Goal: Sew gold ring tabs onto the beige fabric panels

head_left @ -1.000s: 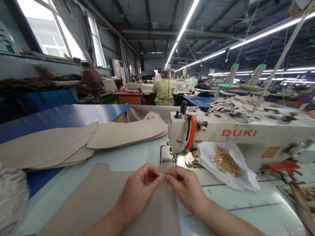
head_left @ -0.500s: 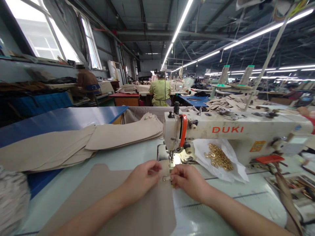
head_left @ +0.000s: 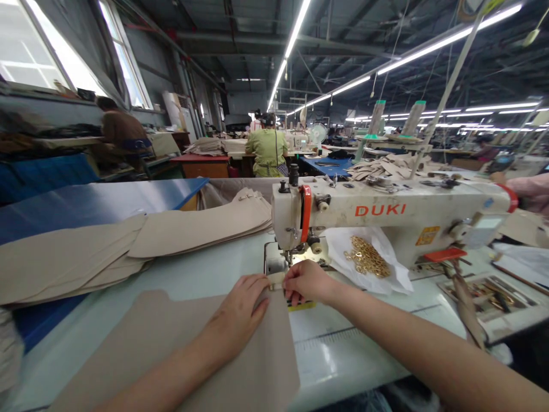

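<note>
A large beige panel [head_left: 193,349] of fabric or leather lies flat on the sewing table in front of me. At its far corner a narrow pale tab [head_left: 277,280] sits just before the needle area of the white sewing machine [head_left: 338,214]. My left hand [head_left: 240,312] rests on the panel, palm down, fingers reaching the tab's left end and thumb apart. My right hand [head_left: 306,281] is closed in a pinch at the tab's right end, close to the presser foot. The fingertips hide the exact grip. The gold ring seen on the tab earlier is not visible.
Stacked beige panels [head_left: 201,229] lie left of the machine. Gold metal hardware [head_left: 369,256] sits in a white plastic bag [head_left: 401,280] under the machine arm. A tool tray [head_left: 493,297] is at the right. Co-workers sit farther off, one in a green top [head_left: 266,151].
My left hand has turned from a pinch to lying palm down on the panel. My right hand has closed over the tab's right end. The view has shifted right.
</note>
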Available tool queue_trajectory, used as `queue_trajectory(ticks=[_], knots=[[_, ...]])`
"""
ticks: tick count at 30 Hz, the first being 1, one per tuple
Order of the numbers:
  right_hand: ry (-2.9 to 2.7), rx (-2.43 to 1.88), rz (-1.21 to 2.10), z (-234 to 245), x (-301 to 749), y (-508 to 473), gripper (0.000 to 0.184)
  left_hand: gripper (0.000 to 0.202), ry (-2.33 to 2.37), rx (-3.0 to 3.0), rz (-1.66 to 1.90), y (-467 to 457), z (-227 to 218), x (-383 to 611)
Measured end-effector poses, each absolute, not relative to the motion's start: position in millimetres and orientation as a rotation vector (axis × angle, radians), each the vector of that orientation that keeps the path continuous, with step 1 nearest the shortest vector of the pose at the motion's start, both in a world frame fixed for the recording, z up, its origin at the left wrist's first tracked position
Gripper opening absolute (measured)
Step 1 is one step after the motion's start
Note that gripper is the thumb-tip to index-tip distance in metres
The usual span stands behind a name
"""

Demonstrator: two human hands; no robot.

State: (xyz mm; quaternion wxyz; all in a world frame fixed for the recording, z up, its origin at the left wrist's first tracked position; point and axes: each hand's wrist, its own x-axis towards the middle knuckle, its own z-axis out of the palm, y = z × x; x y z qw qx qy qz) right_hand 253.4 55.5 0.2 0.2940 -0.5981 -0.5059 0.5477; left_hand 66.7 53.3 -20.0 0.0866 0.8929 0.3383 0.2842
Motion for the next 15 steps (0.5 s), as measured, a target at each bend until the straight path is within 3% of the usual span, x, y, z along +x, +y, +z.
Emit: queue_trajectory(ticks=[15], knots=[[-1.464,-1.631,1.467,3.4,254.3,68.4,0.019,0.021,0.841,2.796,0.986,62.7,-14.6,90.0]])
